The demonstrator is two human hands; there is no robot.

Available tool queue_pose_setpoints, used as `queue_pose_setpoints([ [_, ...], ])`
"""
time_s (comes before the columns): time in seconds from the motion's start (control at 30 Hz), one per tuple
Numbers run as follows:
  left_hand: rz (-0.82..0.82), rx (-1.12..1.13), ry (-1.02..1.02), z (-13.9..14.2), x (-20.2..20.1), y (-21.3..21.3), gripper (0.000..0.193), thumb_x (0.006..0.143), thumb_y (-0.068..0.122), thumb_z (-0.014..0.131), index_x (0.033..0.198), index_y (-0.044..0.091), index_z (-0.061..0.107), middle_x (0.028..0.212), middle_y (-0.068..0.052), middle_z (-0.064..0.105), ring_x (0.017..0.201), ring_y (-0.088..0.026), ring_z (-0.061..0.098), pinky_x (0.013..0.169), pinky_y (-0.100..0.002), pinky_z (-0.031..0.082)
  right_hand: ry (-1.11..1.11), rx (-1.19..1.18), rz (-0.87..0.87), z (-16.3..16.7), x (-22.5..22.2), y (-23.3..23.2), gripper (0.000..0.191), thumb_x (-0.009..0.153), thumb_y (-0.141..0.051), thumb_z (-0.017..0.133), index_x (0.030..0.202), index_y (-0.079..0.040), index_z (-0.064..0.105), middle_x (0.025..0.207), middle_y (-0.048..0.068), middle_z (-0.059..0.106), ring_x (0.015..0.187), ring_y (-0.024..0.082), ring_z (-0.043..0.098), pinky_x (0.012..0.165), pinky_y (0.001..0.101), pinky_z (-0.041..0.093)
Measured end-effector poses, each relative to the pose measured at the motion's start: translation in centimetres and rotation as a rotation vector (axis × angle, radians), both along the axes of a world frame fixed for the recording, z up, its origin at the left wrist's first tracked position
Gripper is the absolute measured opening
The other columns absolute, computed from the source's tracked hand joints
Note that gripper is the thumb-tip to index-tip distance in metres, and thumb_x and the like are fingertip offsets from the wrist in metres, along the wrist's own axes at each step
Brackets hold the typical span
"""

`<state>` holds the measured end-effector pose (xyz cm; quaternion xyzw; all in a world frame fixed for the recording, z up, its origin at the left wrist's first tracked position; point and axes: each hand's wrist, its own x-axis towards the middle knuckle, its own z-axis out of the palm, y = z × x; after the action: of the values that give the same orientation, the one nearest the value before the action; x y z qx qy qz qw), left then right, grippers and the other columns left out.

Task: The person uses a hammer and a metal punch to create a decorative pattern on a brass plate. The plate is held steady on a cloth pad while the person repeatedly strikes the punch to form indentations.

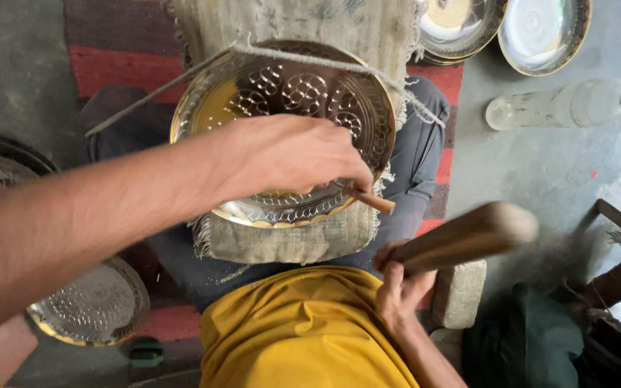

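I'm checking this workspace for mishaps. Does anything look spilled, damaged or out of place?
Nothing is spilled or broken. One oddity: a clear bottle lies on its side on the grey floor, cap on. The patterned metal plate sits tilted on burlap padding, held by a cord.

Patterned plate on sacking pad across lap. Left hand over plate, punch at plate's near right rim. Right hand nearer body, right of pad, holding mallet. Finished plates on floor at left. Two dishes far right; bottle lying before them. Stone block beside right hand.
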<state>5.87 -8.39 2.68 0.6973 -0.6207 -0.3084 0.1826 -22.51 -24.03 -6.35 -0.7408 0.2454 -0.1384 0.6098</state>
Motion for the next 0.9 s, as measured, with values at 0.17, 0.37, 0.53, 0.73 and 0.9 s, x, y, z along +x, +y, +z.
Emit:
queue_pose_setpoints([
  [0.17,-0.174,-0.300,-0.066,-0.5,0.0,-0.8,0.056,0.061,-0.001,0.075,0.113,0.020,0.072,0.104,-0.001,0.075,0.099,-0.028,0.070,0.084,-0.041,0.059,0.080,-0.130,-0.054,-0.7,0.2,1.2,0.017,0.094,-0.011,0.059,0.105,-0.002,0.050,0.081,0.004,0.059,0.069,0.014,0.056,0.065,0.0267,0.050],
  [0.37,-0.203,-0.051,-0.061,-0.5,-0.3,-1.1,0.053,0.070,-0.001,0.075,0.116,0.025,0.071,0.113,0.002,0.071,0.105,-0.026,0.067,0.084,-0.041,0.058,0.022,-0.102,0.003,0.3,0.9,1.5,0.009,0.091,-0.010,0.055,0.089,-0.002,0.054,0.074,0.002,0.060,0.063,0.015,0.057,0.059,0.0271,0.049],
  [0.53,0.012,-0.031,-0.003,-0.3,-0.4,-0.7,0.049,0.082,-0.006,0.065,0.120,0.025,0.071,0.101,-0.009,0.074,0.088,-0.028,0.072,0.075,-0.042,0.061,0.114,-0.182,-0.004,1.0,0.9,-0.4,0.027,0.083,-0.007,0.060,0.107,0.002,0.051,0.083,0.001,0.062,0.072,0.013,0.059,0.066,0.0256,0.051],
  [0.73,0.432,-0.210,0.243,-1.7,-2.0,2.6,0.054,0.089,-0.014,0.056,0.137,0.010,0.062,0.095,-0.016,0.076,0.071,-0.024,0.076,0.061,-0.036,0.064,0.186,-0.256,0.119,0.0,1.5,-4.8,0.012,0.090,-0.005,0.072,0.083,0.000,0.065,0.073,0.005,0.066,0.065,0.016,0.064,0.061,0.0304,0.053],
  [0.9,0.499,-0.493,0.088,-3.9,-3.8,4.1,0.047,0.092,-0.011,0.061,0.135,0.005,0.062,0.108,-0.020,0.076,0.084,-0.028,0.077,0.068,-0.034,0.066,0.267,-0.113,0.258,1.3,5.0,-8.2,0.010,0.091,-0.005,0.070,0.084,0.000,0.065,0.073,0.007,0.069,0.062,0.013,0.065,0.056,0.0274,0.054],
])
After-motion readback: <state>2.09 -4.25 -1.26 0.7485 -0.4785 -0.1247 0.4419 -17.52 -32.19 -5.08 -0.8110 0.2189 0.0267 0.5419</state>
